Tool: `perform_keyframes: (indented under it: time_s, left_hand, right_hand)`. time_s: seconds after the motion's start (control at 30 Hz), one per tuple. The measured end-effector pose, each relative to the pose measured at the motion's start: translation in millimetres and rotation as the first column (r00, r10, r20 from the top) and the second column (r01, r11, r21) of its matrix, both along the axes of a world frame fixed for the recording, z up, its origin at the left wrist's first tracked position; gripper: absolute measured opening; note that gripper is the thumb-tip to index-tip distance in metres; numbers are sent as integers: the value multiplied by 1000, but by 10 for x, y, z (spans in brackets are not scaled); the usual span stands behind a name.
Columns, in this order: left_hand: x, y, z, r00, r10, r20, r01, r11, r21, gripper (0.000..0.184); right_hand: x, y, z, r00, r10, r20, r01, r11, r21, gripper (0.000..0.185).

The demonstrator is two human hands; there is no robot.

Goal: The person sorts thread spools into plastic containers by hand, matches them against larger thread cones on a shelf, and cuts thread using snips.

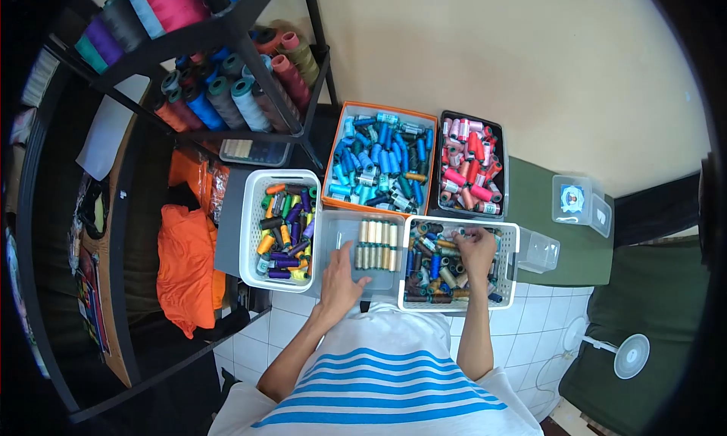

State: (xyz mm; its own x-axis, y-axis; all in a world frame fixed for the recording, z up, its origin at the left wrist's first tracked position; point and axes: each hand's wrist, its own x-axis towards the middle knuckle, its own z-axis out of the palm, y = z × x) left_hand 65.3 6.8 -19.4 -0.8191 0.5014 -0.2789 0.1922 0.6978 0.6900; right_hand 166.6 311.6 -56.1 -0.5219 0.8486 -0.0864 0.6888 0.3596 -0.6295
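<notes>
My left hand (342,281) lies with fingers stretched and apart at the near left part of a clear plastic box (333,231); it holds nothing. Inside that box, cream thread spools (379,245) stand side by side in two rows toward the right. My right hand (477,254) reaches into a white basket (458,307) of mixed blue, brown, grey and tan thread spools (447,275). Its fingers are bent together, pointing down at the spools, and what they hold is hidden.
Around these stand a white basket (250,262) of purple, yellow and green spools, an orange-rimmed box (327,171) of blue spools and a black tray (503,163) of red and pink ones. Small clear containers (539,252) sit at right; a black shelf (242,34) with thread cones rises at left.
</notes>
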Motion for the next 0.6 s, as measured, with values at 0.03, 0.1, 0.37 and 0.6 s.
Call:
perform_keyframes:
  time_s: [0.03,0.1,0.37,0.6]
  left_hand:
    - [-5,9,37,1000,0,-10,0,1000,4,86]
    - [42,7,124,998,-32,-46,37,991,125,64]
    - [-5,233,493,997,-62,-52,78,901,427,49]
    - [54,281,541,964,-267,-14,231,803,550,43]
  right_hand:
    - [-2,-1,15,1000,0,-10,0,1000,4,35]
    - [39,-40,71,986,-66,-151,40,984,-171,29]
    - [77,-584,1037,825,264,-499,-335,941,-55,33]
    - [79,-1125,929,756,302,-580,-568,744,-353,35]
